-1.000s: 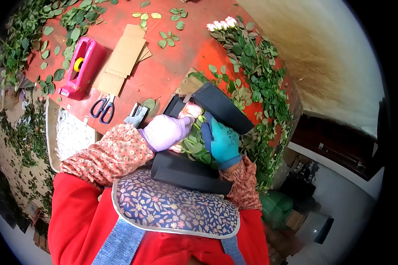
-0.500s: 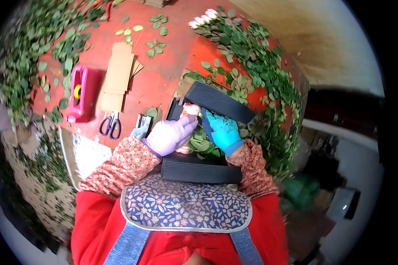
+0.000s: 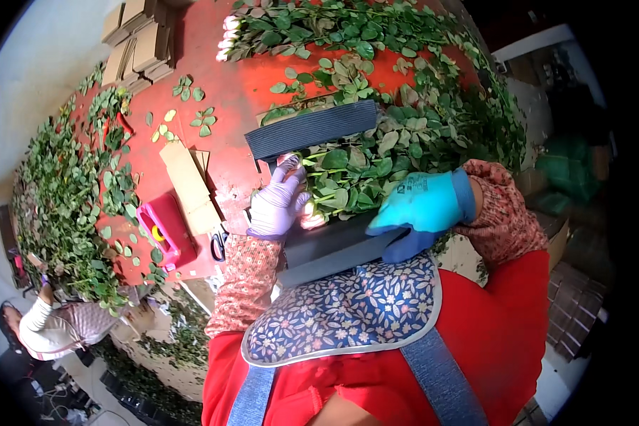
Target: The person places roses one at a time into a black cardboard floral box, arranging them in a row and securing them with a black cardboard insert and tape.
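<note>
My left hand (image 3: 279, 202), in a lavender glove, is curled over pink rose heads (image 3: 312, 219) at the left end of a leafy rose bundle (image 3: 355, 170) in a black holder. My right hand (image 3: 419, 209), in a turquoise glove, grips the lower black panel (image 3: 337, 259) near my blue floral apron pad (image 3: 341, 305). Above the bundle lies the upper ribbed black panel (image 3: 312, 124). Cardboard pieces (image 3: 184, 184), a pink tape dispenser (image 3: 169, 234) and scissors (image 3: 218, 245) sit left of my left hand; the scissors are partly hidden.
Rose stems (image 3: 319, 28) with pale heads line the back of the red table (image 3: 220, 78). Folded cardboard stacks (image 3: 138, 42) stand at the back left, beside leafy piles (image 3: 64, 199). A co-worker (image 3: 64, 326) in pale clothing is at the lower left. A green sack (image 3: 568, 170) sits off to the right.
The view has turned, bringing the co-worker and cardboard stacks in. My right hand has moved from the rose heads down onto the lower panel; my left hand stays at the heads.
</note>
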`<action>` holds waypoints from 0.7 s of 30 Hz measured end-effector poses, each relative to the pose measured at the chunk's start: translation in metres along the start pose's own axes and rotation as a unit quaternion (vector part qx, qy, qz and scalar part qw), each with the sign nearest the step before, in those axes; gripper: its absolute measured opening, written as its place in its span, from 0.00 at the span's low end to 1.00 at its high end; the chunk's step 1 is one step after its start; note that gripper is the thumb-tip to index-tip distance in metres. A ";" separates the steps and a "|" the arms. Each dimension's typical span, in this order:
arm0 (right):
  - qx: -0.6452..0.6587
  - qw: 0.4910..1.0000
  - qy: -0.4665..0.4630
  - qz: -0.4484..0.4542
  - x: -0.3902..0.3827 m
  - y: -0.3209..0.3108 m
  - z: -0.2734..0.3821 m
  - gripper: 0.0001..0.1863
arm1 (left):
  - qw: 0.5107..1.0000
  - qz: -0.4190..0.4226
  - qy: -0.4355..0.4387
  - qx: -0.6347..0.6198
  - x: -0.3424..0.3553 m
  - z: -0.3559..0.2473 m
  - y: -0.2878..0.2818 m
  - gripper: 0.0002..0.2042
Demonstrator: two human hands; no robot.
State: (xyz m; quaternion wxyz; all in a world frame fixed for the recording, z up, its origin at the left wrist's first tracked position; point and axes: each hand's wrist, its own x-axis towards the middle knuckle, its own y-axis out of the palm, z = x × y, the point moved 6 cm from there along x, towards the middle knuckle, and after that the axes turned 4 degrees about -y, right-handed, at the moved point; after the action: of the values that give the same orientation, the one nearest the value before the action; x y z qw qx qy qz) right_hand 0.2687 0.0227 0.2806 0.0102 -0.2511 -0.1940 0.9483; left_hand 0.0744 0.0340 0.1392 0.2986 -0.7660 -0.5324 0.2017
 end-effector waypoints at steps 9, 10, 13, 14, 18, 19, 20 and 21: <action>-0.462 0.790 0.102 -0.390 0.011 -0.077 -0.028 0.07 | 0.987 0.010 -0.032 -0.160 -0.019 0.086 0.022 0.21; -0.475 0.764 0.119 -0.420 0.015 -0.075 -0.040 0.07 | 0.984 -0.006 -0.020 -0.179 -0.020 0.075 0.013 0.21; -0.508 0.747 0.113 -0.414 0.032 -0.062 -0.063 0.07 | 0.988 -0.054 -0.001 -0.141 -0.025 0.035 -0.028 0.19; -0.488 0.754 0.121 -0.422 0.030 -0.062 -0.059 0.06 | 0.995 -0.067 -0.011 -0.069 -0.028 0.017 -0.047 0.18; -0.474 0.748 0.111 -0.452 0.029 -0.055 -0.068 0.07 | 0.996 -0.050 0.048 0.047 -0.034 -0.040 -0.081 0.11; -0.470 0.755 0.118 -0.442 0.031 -0.058 -0.067 0.10 | 0.994 -0.009 0.090 0.061 -0.025 -0.055 -0.077 0.13; -0.462 0.764 0.126 -0.432 0.032 -0.058 -0.070 0.12 | 0.988 0.036 0.131 0.071 -0.017 -0.071 -0.070 0.15; -0.464 0.762 0.129 -0.433 0.034 -0.061 -0.063 0.14 | 0.982 0.097 0.125 0.099 -0.010 -0.066 -0.052 0.19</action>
State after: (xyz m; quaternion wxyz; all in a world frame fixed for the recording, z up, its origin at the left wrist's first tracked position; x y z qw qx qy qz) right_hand 0.2647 0.1057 0.2374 0.3271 -0.2347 -0.6951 0.5956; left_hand 0.0763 0.0222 0.2231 0.4158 -0.8000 -0.3915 0.1839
